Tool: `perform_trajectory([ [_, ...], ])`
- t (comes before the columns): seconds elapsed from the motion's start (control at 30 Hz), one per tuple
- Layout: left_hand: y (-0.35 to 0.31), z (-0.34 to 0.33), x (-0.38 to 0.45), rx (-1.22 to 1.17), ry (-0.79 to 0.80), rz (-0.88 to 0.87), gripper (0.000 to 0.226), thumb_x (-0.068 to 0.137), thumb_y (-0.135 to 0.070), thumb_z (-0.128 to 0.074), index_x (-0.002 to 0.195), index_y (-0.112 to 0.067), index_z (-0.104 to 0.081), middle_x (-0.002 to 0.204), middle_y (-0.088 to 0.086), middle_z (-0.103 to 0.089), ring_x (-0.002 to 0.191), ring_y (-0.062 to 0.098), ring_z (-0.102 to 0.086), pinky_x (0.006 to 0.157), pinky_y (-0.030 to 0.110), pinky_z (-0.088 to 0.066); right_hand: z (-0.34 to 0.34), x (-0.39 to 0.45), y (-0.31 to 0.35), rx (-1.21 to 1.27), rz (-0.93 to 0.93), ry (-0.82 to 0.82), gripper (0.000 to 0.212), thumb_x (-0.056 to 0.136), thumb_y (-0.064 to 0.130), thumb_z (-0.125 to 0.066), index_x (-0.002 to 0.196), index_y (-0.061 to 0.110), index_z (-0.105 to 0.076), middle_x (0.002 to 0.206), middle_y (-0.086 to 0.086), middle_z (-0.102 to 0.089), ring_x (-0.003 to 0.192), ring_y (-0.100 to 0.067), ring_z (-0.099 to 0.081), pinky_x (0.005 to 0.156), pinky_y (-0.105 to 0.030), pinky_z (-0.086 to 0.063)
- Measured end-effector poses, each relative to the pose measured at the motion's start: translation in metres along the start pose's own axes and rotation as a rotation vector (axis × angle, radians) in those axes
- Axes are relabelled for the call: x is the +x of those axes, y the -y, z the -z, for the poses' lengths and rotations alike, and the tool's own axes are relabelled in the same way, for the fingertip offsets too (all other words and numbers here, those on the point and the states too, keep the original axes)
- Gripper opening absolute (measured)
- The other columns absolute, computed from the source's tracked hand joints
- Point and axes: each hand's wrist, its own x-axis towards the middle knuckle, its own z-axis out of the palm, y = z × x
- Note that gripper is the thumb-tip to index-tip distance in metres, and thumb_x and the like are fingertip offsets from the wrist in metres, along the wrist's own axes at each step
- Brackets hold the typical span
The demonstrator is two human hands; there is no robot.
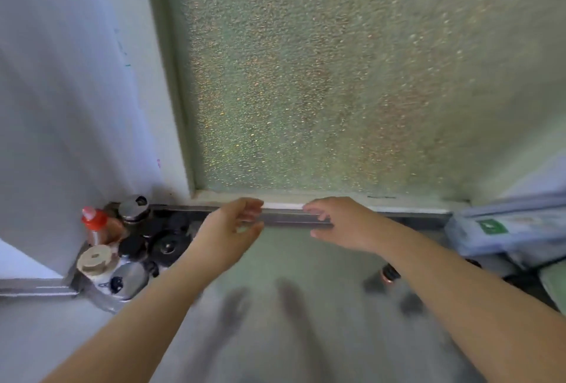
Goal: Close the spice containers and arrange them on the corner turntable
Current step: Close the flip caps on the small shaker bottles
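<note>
Blurrily, both hands hover over the desk (pixel 306 275) with fingers loosely curled, holding nothing: left hand (pixel 232 229) at center, right hand (pixel 340 223) toward three o'clock of it. Spice containers (pixel 128 248) cluster on the corner turntable (pixel 101 300) at nine o'clock; one small jar (pixel 389 274) stands apart at four o'clock.

I see green pebbled glass (pixel 337 82) with orange flecks, white wall (pixel 61 91), red-capped bottle (pixel 93 223), black lids (pixel 167 246), beige lid (pixel 95 258), steel lid (pixel 133 205), green label (pixel 491 226).
</note>
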Motion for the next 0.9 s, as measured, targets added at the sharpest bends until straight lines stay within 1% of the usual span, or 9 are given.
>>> perform_trajectory([
  [0.1, -0.019, -0.072, 0.004, 0.016, 0.147, -0.053, 0.029, 0.081, -0.009, -0.065, 0.103, -0.025, -0.056, 0.090, -0.016, -0.060, 0.079, -0.015, -0.056, 0.075, 0.016, -0.043, 0.015, -0.059, -0.069, -0.051, -0.139, -0.058, 0.050, 0.089, 0.025, -0.061, 0.136, 0.017, -0.046, 0.139, -0.002, -0.051, 0.123, -0.015, -0.050, 0.098, -0.019, -0.034],
  [0.23, -0.039, -0.167, -0.001, 0.027, 0.295, -0.058, 0.036, 0.079, -0.008, -0.066, 0.109, -0.024, -0.052, 0.103, -0.003, -0.061, 0.086, 0.000, -0.056, 0.069, 0.004, -0.037, 0.025, -0.126, -0.145, -0.081, -0.277, -0.110, 0.052, 0.090, 0.025, -0.058, 0.139, 0.017, -0.041, 0.144, -0.003, -0.043, 0.131, -0.017, -0.041, 0.104, -0.021, -0.027],
  [0.33, -0.054, -0.227, -0.003, 0.043, 0.348, -0.012, 0.046, 0.078, -0.009, -0.067, 0.121, -0.016, -0.049, 0.117, 0.004, -0.057, 0.098, 0.010, -0.053, 0.077, 0.013, -0.039, 0.028, -0.162, -0.191, -0.069, -0.323, -0.097, 0.052, 0.092, 0.023, -0.055, 0.141, 0.017, -0.038, 0.144, -0.002, -0.041, 0.131, -0.018, -0.040, 0.100, -0.019, -0.028],
  [0.5, -0.067, -0.297, 0.010, 0.104, 0.297, 0.063, 0.067, 0.074, -0.012, -0.071, 0.131, -0.015, -0.038, 0.135, 0.007, -0.046, 0.122, 0.022, -0.047, 0.095, 0.028, -0.038, 0.028, -0.191, -0.252, -0.015, -0.294, -0.136, 0.035, 0.085, 0.010, -0.058, 0.120, 0.011, -0.056, 0.123, -0.005, -0.057, 0.117, -0.021, -0.051, 0.082, -0.020, -0.033],
  [0.6, -0.061, -0.322, 0.025, 0.099, 0.235, 0.108, 0.078, 0.070, -0.012, -0.075, 0.135, -0.014, -0.033, 0.140, 0.009, -0.041, 0.118, 0.022, -0.046, 0.092, 0.028, -0.036, 0.028, -0.196, -0.271, -0.021, -0.245, -0.136, 0.049, 0.089, 0.016, -0.056, 0.136, 0.016, -0.043, 0.140, -0.002, -0.044, 0.130, -0.017, -0.040, 0.101, -0.021, -0.027],
  [0.7, -0.051, -0.342, 0.036, 0.015, 0.190, 0.153, 0.069, 0.068, -0.006, -0.074, 0.129, -0.014, -0.040, 0.127, 0.009, -0.051, 0.103, 0.021, -0.050, 0.083, 0.029, -0.038, 0.021, -0.195, -0.288, -0.032, -0.208, -0.179, 0.057, 0.090, 0.020, -0.056, 0.143, 0.020, -0.033, 0.147, 0.000, -0.036, 0.135, -0.015, -0.032, 0.108, -0.022, -0.020],
  [0.77, -0.043, -0.352, 0.041, -0.038, 0.154, 0.201, 0.052, 0.064, -0.009, -0.076, 0.110, -0.020, -0.053, 0.102, 0.010, -0.061, 0.092, 0.030, -0.059, 0.077, 0.036, -0.048, 0.018, -0.196, -0.293, -0.013, -0.181, -0.194, 0.057, 0.091, 0.020, -0.055, 0.143, 0.021, -0.032, 0.148, 0.000, -0.036, 0.136, -0.015, -0.030, 0.109, -0.021, -0.017],
  [0.83, -0.039, -0.359, 0.043, -0.081, 0.138, 0.235, 0.036, 0.059, -0.016, -0.076, 0.089, -0.021, -0.056, 0.079, 0.009, -0.063, 0.074, 0.030, -0.062, 0.073, 0.045, -0.053, 0.017, -0.196, -0.295, -0.005, -0.153, -0.205, 0.057, 0.092, 0.020, -0.054, 0.144, 0.021, -0.031, 0.148, 0.002, -0.035, 0.136, -0.015, -0.029, 0.107, -0.018, -0.015],
  [0.9, -0.042, -0.365, 0.042, -0.129, 0.119, 0.229, 0.030, 0.065, -0.008, -0.076, 0.085, -0.014, -0.055, 0.069, 0.008, -0.060, 0.065, 0.025, -0.058, 0.065, 0.035, -0.053, 0.018, -0.194, -0.295, 0.000, -0.131, -0.214, 0.056, 0.092, 0.020, -0.054, 0.144, 0.022, -0.031, 0.148, 0.002, -0.036, 0.136, -0.014, -0.030, 0.107, -0.017, -0.016],
])
